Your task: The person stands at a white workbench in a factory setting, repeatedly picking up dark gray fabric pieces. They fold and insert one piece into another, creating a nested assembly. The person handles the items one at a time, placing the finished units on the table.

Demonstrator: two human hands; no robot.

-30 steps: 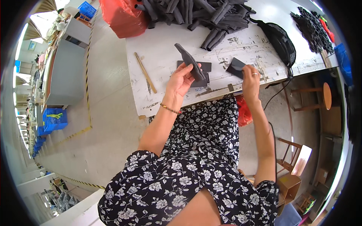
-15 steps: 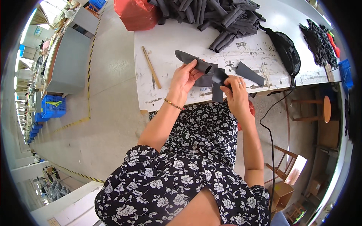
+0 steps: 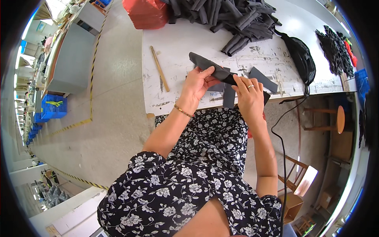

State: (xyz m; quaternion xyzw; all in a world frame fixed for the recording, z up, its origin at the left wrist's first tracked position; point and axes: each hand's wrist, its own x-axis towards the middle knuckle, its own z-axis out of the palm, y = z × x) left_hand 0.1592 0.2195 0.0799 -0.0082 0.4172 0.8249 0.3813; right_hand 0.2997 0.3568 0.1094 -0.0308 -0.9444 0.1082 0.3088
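Note:
My left hand point(image 3: 196, 86) is closed round a dark grey fabric tube point(image 3: 203, 63), thumb on top, above the front of the white table. At the tube's right end, my right hand point(image 3: 249, 94) pinches a dark strip point(image 3: 229, 79); the two pieces meet there, and whether the strip sits inside the tube I cannot tell. A corner of dark material point(image 3: 267, 97) shows past the right hand's outer side. Beneath the hands lie flat dark grey pieces point(image 3: 229, 97), partly covered. Another flat piece point(image 3: 263, 79) rests just right of them.
A heap of dark grey tubes point(image 3: 237, 19) covers the table's far side, beside a red bag point(image 3: 146, 15). Left lies a wooden stick point(image 3: 159, 69). A black mesh bag point(image 3: 301, 59) sits right, near a dark pile point(image 3: 333, 49). A black cable point(image 3: 283, 154) hangs past stools point(image 3: 340, 119).
My hands have come together: the strip in my right hand now meets the tube's right end. The tube has shifted slightly right and tilts down more toward that hand.

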